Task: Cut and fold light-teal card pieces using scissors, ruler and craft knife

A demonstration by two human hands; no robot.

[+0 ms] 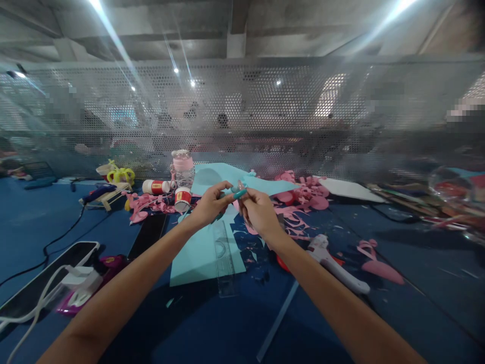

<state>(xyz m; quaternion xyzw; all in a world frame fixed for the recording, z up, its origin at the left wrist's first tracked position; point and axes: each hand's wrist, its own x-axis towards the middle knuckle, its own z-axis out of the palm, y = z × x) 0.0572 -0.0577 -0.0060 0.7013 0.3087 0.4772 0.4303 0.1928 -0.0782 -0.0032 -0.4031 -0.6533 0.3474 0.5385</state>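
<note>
Between my two hands, above the middle of the table, is a small curled teal piece (239, 194) that looks like craft foam or paper. My left hand (210, 205) pinches its left side with thumb and fingertips. Closed on its right side is my right hand (260, 210), whose lower fingers are partly hidden. Under the hands lies a light teal sheet (193, 258) with a clear ruler (226, 270) across it. Another teal sheet (227, 174) spreads out behind them. Pink cut scraps (297, 217) are heaped beyond the right hand.
A white-handled tool (341, 270) and a translucent stick (278, 321) lie near my right forearm. Left are a dark phone (148, 235), a white charger (81, 280) with cables, and a blue corded tool (99, 193). A pink-topped bottle (182, 169) stands before a perforated metal screen (242, 111).
</note>
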